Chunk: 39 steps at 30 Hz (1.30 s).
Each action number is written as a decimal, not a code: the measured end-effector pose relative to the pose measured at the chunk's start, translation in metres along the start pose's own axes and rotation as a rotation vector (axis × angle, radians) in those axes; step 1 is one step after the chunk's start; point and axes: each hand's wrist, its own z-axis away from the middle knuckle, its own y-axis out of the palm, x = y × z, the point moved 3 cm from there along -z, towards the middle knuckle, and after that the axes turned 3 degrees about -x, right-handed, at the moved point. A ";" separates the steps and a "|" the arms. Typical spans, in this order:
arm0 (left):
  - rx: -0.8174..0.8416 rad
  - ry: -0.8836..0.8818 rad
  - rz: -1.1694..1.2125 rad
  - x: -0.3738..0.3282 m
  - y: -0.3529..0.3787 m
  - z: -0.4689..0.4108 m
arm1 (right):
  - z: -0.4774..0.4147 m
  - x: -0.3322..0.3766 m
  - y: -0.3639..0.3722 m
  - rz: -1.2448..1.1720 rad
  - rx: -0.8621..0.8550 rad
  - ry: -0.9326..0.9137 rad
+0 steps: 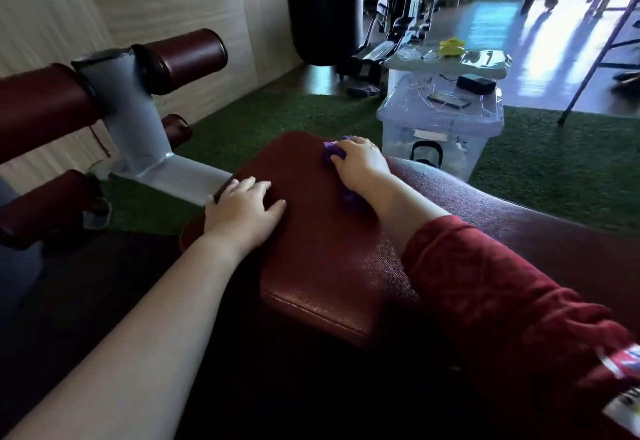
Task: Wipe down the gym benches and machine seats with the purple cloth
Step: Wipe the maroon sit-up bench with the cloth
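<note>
Left hand (242, 211) lies flat, fingers straight, on the maroon bench pad (311, 266) near its left edge. Right hand (360, 162) curls over the bunched purple cloth (334, 154), pressing it onto the pad's far end. The palm hides most of the cloth, with purple peeking out at fingertips and wrist.

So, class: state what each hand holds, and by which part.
Right hand grips the purple cloth around its bunched middle; left hand holds nothing, flat on the bench pad.
</note>
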 end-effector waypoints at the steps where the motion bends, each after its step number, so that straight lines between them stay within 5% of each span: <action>1: 0.009 -0.009 -0.012 -0.001 0.002 0.001 | 0.004 -0.013 -0.007 0.008 -0.002 0.027; 7: 0.033 -0.035 -0.007 -0.027 0.002 0.013 | 0.058 -0.106 -0.064 0.027 -0.027 0.178; 20: 0.158 0.395 0.127 -0.208 0.034 0.083 | 0.200 -0.297 -0.169 0.063 -0.124 0.566; 24: 0.151 0.370 0.071 -0.218 0.042 0.087 | 0.197 -0.283 -0.167 0.100 -0.134 0.526; 31: 0.125 0.380 0.081 -0.234 0.043 0.092 | 0.251 -0.206 -0.166 -0.058 0.040 0.058; 39: 0.141 0.652 0.124 -0.327 0.063 0.124 | 0.282 -0.324 -0.216 0.077 -0.089 0.385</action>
